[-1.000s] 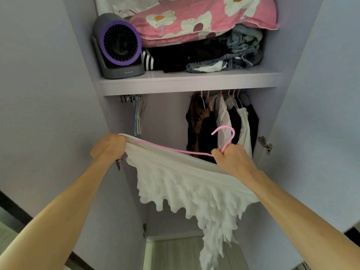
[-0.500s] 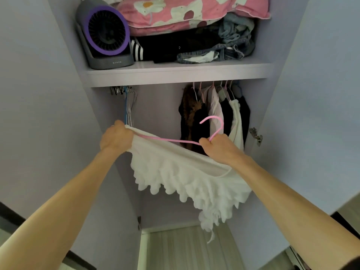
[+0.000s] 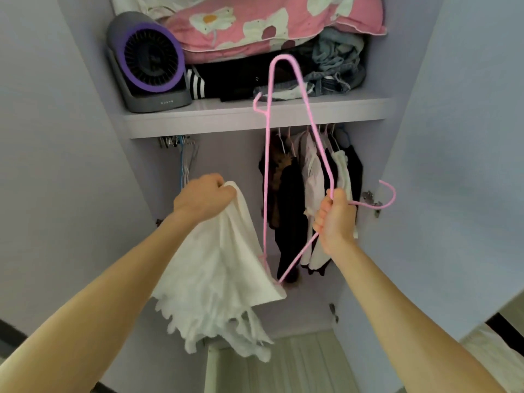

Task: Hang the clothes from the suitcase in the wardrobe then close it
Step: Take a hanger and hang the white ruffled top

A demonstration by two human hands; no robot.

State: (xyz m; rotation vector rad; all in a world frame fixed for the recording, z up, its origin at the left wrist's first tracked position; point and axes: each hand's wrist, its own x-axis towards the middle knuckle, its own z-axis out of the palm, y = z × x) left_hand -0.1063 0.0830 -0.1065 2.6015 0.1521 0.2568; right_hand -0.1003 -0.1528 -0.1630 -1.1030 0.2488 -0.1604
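Wardrobe [image 3: 226, 163] stands open ahead. Left hand [image 3: 202, 198] clenches the white garment [image 3: 215, 279]; right hand [image 3: 336, 219] grips the pink hanger [image 3: 266, 171] upended, one end seemingly inside the cloth, ready for threading.

1. Left forearm [image 3: 99, 307]: bare along all its visible length, smooth, broad at the lower left corner of the view and narrowing evenly to the wrist.
2. Left hand [image 3: 204, 198]: bare, seen from the back, knuckles showing as a rounded ridge.
3. Right forearm [image 3: 411, 321]: bare likewise, smooth, wide at the lower right edge and slim at the wrist.
4. Right hand [image 3: 336, 219]: bare, seen from the thumb side, fingertips showing along its left edge; nails too small to make out.
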